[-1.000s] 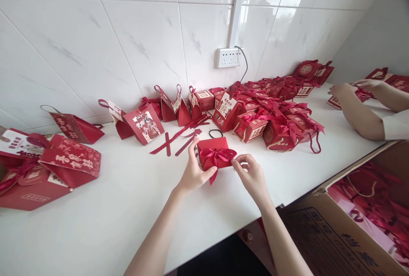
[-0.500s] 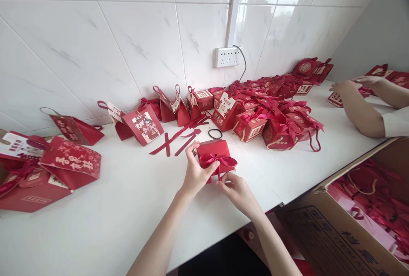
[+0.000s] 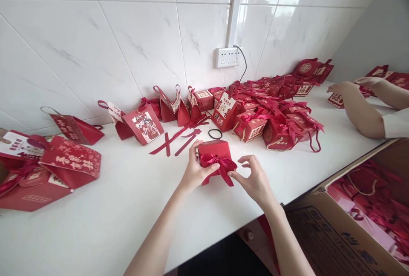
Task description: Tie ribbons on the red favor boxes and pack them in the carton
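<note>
A small red gift box (image 3: 213,149) sits on the white counter in front of me, a shiny crimson ribbon bow (image 3: 220,164) tied across its near side. My left hand (image 3: 195,168) is closed round the box's left side, its thumb pressing on the middle of the bow. At the bow's right side is my right hand (image 3: 252,178), thumb tip against the ribbon and fingers apart from the thumb. Just beyond the box lie a black elastic loop (image 3: 215,133) and loose dark red strips (image 3: 185,145).
Many bow-tied red boxes (image 3: 281,116) crowd the wall side at right. Folded red boxes (image 3: 143,125) stand left of them, more at far left (image 3: 35,191). Another person's hands (image 3: 347,88) handle a box. A cardboard carton (image 3: 332,233) of red packaging stands below right.
My right hand has moved right and up from below the bow, its fingers spreading. The ribbon tail now angles down to the right. My left hand keeps its hold on the box.
</note>
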`<action>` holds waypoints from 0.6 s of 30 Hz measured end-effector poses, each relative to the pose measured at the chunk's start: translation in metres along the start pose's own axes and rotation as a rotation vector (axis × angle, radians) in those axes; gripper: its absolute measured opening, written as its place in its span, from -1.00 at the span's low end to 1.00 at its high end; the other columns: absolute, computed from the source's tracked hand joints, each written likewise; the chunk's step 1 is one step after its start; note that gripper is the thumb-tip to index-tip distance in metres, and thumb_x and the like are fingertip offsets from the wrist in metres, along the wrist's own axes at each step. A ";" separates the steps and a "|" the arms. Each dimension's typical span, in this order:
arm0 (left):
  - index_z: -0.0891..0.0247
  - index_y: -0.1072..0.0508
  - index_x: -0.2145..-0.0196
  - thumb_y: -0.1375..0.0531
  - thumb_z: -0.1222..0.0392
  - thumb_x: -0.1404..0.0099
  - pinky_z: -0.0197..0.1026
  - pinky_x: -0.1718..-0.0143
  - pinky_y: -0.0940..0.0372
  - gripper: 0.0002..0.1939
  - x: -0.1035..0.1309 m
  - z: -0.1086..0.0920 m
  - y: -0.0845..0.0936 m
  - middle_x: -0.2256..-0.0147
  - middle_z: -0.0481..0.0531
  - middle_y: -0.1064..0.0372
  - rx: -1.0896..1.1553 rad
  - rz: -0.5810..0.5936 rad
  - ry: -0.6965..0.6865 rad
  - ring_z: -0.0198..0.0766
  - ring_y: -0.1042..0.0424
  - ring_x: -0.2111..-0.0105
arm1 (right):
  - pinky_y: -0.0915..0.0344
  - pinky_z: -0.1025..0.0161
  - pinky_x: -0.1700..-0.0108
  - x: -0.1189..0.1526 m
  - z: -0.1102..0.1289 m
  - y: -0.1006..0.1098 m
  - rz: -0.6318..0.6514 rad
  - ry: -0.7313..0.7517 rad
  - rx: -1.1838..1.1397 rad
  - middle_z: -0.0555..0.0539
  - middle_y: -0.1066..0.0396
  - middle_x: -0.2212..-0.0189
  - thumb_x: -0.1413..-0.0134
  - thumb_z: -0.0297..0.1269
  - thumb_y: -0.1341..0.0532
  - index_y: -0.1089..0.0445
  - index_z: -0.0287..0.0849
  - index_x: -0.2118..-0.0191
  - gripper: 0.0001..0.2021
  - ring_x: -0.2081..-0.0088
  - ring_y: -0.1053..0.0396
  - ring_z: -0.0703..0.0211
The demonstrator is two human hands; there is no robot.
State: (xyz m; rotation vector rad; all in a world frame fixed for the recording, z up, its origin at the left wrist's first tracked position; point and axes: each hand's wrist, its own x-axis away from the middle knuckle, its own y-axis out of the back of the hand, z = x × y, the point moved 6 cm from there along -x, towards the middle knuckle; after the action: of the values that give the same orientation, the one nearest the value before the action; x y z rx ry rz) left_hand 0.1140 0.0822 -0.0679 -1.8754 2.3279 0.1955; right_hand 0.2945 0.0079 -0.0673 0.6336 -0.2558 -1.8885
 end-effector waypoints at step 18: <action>0.13 -0.22 0.02 -0.20 -0.04 -0.20 -0.09 -0.09 -0.24 -0.56 0.010 -0.005 -0.001 -0.22 0.19 -0.02 0.013 -0.202 -0.182 -0.05 -0.08 -0.23 | -0.40 0.14 0.17 -0.034 0.001 -0.030 0.028 -0.202 -0.700 -0.16 -0.41 0.00 0.02 -0.01 -0.26 -0.32 -0.16 0.46 -0.70 0.09 -0.43 0.00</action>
State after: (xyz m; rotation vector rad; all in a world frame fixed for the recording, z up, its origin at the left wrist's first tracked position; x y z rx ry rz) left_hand 0.1123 0.0710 -0.0647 -1.9792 2.0047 0.3115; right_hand 0.2794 0.0504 -0.0697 -0.0347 0.2661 -1.8533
